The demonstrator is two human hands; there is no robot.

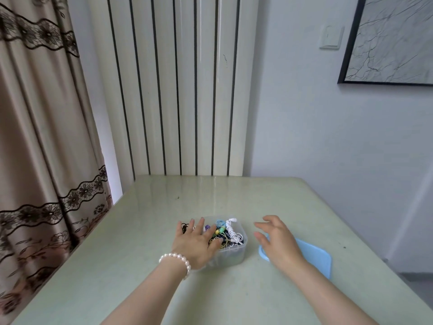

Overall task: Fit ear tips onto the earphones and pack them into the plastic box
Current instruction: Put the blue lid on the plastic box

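A clear plastic box (236, 253) stands on the pale green table (145, 231), filled with tangled earphones (230, 232) in white, blue and dark cords with coloured ear tips. My left hand (195, 241), with a pearl bracelet on its wrist, lies flat with spread fingers over the box's left part and rim. A thin black cord (185, 227) shows just beyond its fingers. My right hand (276, 240) hovers to the right of the box, fingers spread and relaxed, holding nothing. Under it lies the light blue lid (315, 256), partly hidden by the hand.
The table's left edge runs beside a patterned curtain (42, 160). A white striped panel (178, 90) and a wall stand just behind the table's far edge. A framed picture (389, 38) hangs at the upper right.
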